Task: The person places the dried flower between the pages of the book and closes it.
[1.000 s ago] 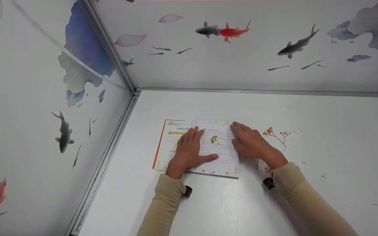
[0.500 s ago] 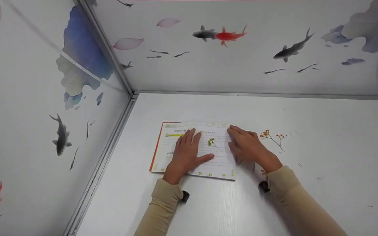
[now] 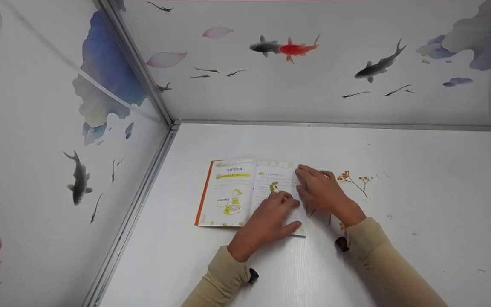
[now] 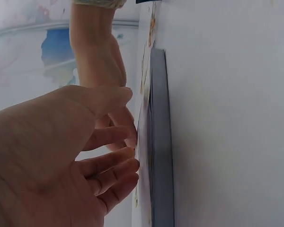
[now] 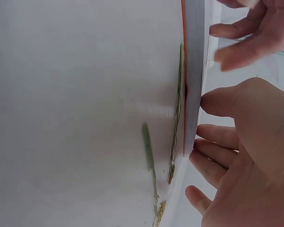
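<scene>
An open book (image 3: 224,215) with an orange cover edge lies on the white table. On its right page rests a small yellow-green flower sprig (image 3: 274,186). My left hand (image 3: 267,221) is over the lower part of that page, its fingertips close to the sprig's stem. Loosely bent fingers and a separate thumb show in the left wrist view; whether they touch the sprig is unclear. At the book's right edge, my right hand (image 3: 322,189) rests with thumb and fingertips against the page block (image 5: 195,61), fingers nearly straight.
A dried sprig with orange heads (image 3: 356,181) lies right of the book. More sprigs lie partly under my right arm, including a green-stemmed one (image 5: 149,146). Small bits are scattered rightward. Printed panels (image 3: 305,94) stand behind and left.
My left hand has slid from the book's middle rightward and down toward the sprig, uncovering the left page's drawing. The right hand stays at the page edge. The head view has shifted slightly.
</scene>
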`<state>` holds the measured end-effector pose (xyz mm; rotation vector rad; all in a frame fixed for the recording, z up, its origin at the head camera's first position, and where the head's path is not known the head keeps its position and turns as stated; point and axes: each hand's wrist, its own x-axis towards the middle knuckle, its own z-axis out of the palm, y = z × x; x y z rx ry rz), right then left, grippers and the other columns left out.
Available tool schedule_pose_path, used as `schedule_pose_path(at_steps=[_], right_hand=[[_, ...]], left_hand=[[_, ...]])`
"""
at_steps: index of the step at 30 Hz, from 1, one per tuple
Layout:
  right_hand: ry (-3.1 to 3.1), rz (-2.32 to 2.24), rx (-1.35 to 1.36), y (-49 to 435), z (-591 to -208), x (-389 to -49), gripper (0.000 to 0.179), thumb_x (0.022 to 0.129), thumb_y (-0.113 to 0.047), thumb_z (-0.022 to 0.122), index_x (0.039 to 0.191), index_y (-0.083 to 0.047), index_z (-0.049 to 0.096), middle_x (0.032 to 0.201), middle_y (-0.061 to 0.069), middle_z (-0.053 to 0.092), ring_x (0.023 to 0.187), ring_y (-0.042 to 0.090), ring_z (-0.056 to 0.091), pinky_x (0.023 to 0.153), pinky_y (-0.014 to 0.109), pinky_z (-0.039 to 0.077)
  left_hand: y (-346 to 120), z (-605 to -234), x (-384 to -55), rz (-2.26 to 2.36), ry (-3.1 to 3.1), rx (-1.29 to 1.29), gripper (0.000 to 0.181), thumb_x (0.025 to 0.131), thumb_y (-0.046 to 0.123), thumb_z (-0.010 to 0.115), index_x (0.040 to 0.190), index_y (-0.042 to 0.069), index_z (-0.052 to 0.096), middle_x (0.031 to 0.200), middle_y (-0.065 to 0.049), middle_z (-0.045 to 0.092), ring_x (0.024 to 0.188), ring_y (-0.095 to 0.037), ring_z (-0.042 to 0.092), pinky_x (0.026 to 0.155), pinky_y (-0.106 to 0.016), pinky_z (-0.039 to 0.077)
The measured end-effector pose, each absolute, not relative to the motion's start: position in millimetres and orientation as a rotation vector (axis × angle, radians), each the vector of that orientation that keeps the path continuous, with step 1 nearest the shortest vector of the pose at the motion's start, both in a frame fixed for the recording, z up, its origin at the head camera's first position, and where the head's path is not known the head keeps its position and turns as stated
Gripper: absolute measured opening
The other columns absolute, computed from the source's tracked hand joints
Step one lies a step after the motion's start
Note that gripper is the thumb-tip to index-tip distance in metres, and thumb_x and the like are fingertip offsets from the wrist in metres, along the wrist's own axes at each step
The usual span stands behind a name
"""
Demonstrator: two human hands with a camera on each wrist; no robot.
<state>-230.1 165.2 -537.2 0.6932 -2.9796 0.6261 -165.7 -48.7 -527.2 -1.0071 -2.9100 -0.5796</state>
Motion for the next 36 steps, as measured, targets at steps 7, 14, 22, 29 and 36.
schedule_pose_path(at_steps=[7,14,22,29,36], right_hand=[[-3.009,0.643,0.655,167.4,-537.9,-231.6,0.051,0.109,-0.019,0.060,0.155,0.001,0.054,0.165,0.019,0.052,0.154,0.036,0.049,0.119,0.068,0.038],[-2.976,0.614,0.677,163.8,-539.3,-232.9,0.048,0.107,-0.014,0.058,0.153,0.000,0.057,0.162,0.019,0.055,0.152,0.036,0.052,0.117,0.068,0.040],[-2.957,0.603,0.659,163.1,-540.9,-231.5,0.049,0.104,-0.012,0.061,0.152,-0.001,0.057,0.161,0.019,0.056,0.151,0.036,0.053,0.117,0.067,0.041],[-2.958,0.609,0.656,164.5,-542.7,-233.1,0.050,0.105,-0.015,0.061,0.153,-0.001,0.056,0.162,0.018,0.056,0.151,0.035,0.053,0.116,0.069,0.042],[-2.979,0.651,0.638,163.7,-540.7,-235.7,0.051,0.104,-0.016,0.061,0.152,-0.001,0.057,0.162,0.019,0.055,0.152,0.037,0.052,0.114,0.070,0.042]], left_hand=[[-38.7,-531.3,-157.9,-0.387,-2.919,-1.041,0.060,0.102,0.053,0.072,0.148,0.016,0.062,0.150,-0.006,0.058,0.136,-0.024,0.053,0.110,-0.038,0.051],[-38.3,-535.7,-154.1,-0.375,-2.938,-0.997,0.070,0.102,0.059,0.070,0.156,0.018,0.054,0.158,-0.006,0.051,0.139,-0.025,0.049,0.106,-0.042,0.050],[-41.1,-536.4,-153.3,-0.360,-3.038,-1.021,0.082,0.104,0.068,0.059,0.169,0.024,0.037,0.171,-0.006,0.037,0.149,-0.027,0.039,0.113,-0.047,0.044],[-42.8,-538.5,-153.6,-0.327,-3.053,-1.068,0.078,0.109,0.065,0.049,0.172,0.024,0.031,0.175,-0.007,0.031,0.151,-0.028,0.036,0.116,-0.048,0.039],[-41.3,-538.5,-154.2,-0.293,-3.085,-1.043,0.063,0.115,0.051,0.043,0.172,0.024,0.032,0.177,-0.006,0.027,0.153,-0.028,0.033,0.116,-0.047,0.038]])
